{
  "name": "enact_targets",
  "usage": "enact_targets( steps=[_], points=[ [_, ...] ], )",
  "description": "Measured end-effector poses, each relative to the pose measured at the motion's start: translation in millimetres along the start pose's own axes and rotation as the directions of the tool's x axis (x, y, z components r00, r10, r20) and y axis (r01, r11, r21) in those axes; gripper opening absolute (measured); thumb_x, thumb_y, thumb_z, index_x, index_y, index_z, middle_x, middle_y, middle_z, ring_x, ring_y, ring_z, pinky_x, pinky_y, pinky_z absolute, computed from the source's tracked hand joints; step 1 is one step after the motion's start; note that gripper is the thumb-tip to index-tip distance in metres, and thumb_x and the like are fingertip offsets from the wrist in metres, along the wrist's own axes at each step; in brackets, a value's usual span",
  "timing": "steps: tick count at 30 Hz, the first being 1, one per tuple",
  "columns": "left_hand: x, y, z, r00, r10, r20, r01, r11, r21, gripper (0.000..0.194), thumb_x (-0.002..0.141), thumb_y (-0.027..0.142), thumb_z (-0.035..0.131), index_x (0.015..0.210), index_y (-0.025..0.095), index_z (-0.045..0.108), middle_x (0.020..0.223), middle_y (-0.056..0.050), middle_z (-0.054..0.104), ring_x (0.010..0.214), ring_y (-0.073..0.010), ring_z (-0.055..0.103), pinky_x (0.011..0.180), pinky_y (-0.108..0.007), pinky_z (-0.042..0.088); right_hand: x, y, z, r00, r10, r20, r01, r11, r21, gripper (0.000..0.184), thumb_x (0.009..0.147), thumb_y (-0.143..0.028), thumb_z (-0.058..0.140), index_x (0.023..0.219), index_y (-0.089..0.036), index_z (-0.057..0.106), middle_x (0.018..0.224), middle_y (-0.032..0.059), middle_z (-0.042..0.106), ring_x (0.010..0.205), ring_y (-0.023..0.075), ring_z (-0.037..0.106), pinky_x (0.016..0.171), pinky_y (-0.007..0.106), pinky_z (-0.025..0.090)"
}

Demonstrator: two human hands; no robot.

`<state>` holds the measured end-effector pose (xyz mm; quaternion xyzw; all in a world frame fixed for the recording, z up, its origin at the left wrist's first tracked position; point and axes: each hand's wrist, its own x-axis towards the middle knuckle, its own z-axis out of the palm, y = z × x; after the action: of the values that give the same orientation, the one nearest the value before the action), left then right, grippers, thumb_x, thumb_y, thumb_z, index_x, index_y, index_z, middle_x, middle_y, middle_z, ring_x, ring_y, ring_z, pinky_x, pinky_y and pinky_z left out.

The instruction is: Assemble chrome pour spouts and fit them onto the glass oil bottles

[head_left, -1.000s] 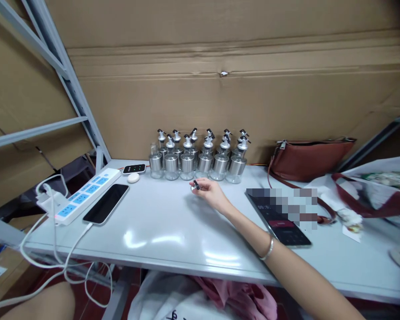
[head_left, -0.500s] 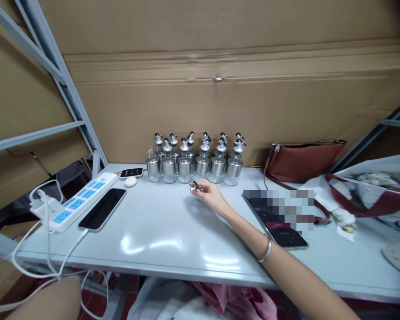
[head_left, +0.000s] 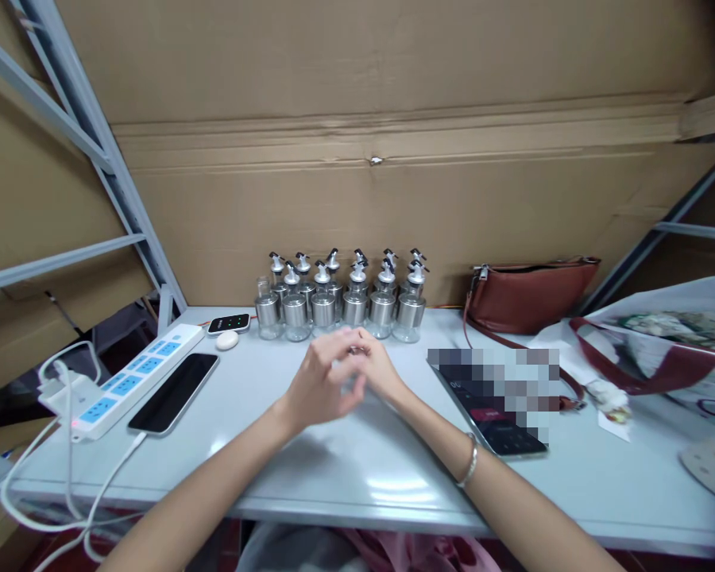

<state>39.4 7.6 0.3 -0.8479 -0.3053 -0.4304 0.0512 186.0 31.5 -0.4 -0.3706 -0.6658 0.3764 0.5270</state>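
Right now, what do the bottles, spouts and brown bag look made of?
Bottles: probably clear glass, going by the glossy see-through bases; sleeves look like brushed steel, from the grey metallic sheen.
Spouts: silvery bodies, metal or coated plastic, can't tell; black tops likely plastic, from their plain dark look.
Brown bag: smooth leather or imitation, judging by its soft sheen.

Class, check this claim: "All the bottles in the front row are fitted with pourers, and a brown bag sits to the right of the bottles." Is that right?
Not quite: the leftmost front-row bottle has a bare neck. In the head view, only the other five front-row bottles are fitted with pourers, and a brown bag sits to the right of the bottles.
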Motion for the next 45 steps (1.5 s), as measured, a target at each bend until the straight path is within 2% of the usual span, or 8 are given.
enact_targets(
  steps=[4,9,17,21,29,36,41,45],
  points=[
    [3,-21,5.4,0.999,-0.042,0.011,0.042,0.999,0.014,0.061,0.081,0.028,0.057,0.134,0.017,0.028,0.130,-0.016,0.043,0.123,-0.0286,0.043,0.100,-0.048,0.041,3,-1,-6,0.997,0.066,0.040,-0.068,0.995,0.075,0.024,0.064,-0.041,0.070,0.075,-0.020,0.072,0.084,0.0041,0.055,0.078,0.0175,0.056,0.067,0.032,0.048],
    [0,-25,9.6,0.973,-0.167,0.162,0.184,0.978,-0.097,0.046,0.085,0.032,0.055,0.127,0.019,0.041,0.115,-0.011,0.058,0.106,-0.0239,0.056,0.093,-0.042,0.047,4,-1,-10,0.998,0.041,0.054,-0.041,0.999,-0.005,0.024,0.065,-0.035,0.070,0.082,-0.018,0.073,0.084,0.0053,0.064,0.080,0.0187,0.057,0.073,0.033,0.046],
    [-3,-22,16.3,0.984,-0.174,0.040,0.178,0.977,-0.118,0.050,0.081,0.022,0.054,0.129,0.014,0.041,0.123,-0.014,0.055,0.113,-0.0234,0.054,0.097,-0.039,0.045,2,-3,-2,0.998,0.010,0.061,-0.016,0.995,0.094,0.024,0.071,-0.030,0.064,0.092,-0.018,0.063,0.088,0.0040,0.064,0.078,0.0167,0.059,0.072,0.031,0.046],
    [-2,-23,15.0,0.979,-0.199,0.044,0.204,0.966,-0.161,0.039,0.082,0.014,0.049,0.121,0.014,0.047,0.119,-0.012,0.058,0.109,-0.0202,0.056,0.093,-0.034,0.047,0,-5,0,0.993,-0.114,-0.022,0.111,0.988,-0.105,0.015,0.074,-0.027,0.062,0.086,-0.019,0.067,0.092,0.0049,0.058,0.089,0.0178,0.056,0.077,0.031,0.044],
    [2,-18,7.5,0.906,-0.373,0.203,0.367,0.928,0.065,0.006,0.076,0.017,0.059,0.079,0.016,0.053,0.077,-0.003,0.065,0.070,-0.0183,0.062,0.062,-0.026,0.045,-4,-12,-6,0.970,-0.220,0.105,0.236,0.744,-0.626,0.019,0.084,-0.033,0.056,0.083,-0.016,0.063,0.073,0.0027,0.056,0.064,0.0135,0.049,0.061,0.025,0.036],
    [-3,-16,10.1,0.966,-0.211,0.150,0.186,0.969,0.162,0.013,0.077,0.024,0.063,0.077,0.018,0.051,0.067,-0.001,0.062,0.061,-0.0165,0.060,0.056,-0.024,0.038,-4,-22,-2,0.982,-0.004,0.187,0.169,0.447,-0.878,0.039,0.091,-0.032,0.039,0.064,-0.016,0.061,0.069,0.0092,0.067,0.059,0.0161,0.056,0.054,0.027,0.023],
    [-1,-23,10.9,0.970,-0.244,0.023,0.237,0.957,0.167,0.014,0.084,0.029,0.056,0.077,0.018,0.049,0.065,0.001,0.060,0.057,-0.0142,0.055,0.055,-0.024,0.036,4,-19,-8,0.996,0.065,-0.055,-0.084,0.661,-0.745,0.053,0.094,-0.029,0.022,0.054,-0.017,0.055,0.055,0.0064,0.060,0.055,0.0162,0.055,0.057,0.026,0.031],
    [-1,-33,8.8,0.966,-0.256,0.016,0.249,0.950,0.189,0.015,0.083,0.029,0.057,0.075,0.019,0.048,0.066,0.002,0.058,0.059,-0.0141,0.052,0.060,-0.025,0.036,11,-5,-14,0.980,0.193,-0.042,-0.182,0.798,-0.574,0.029,0.087,-0.027,0.040,0.070,-0.017,0.061,0.061,0.0012,0.062,0.061,0.0152,0.057,0.059,0.023,0.036]
  ],
)
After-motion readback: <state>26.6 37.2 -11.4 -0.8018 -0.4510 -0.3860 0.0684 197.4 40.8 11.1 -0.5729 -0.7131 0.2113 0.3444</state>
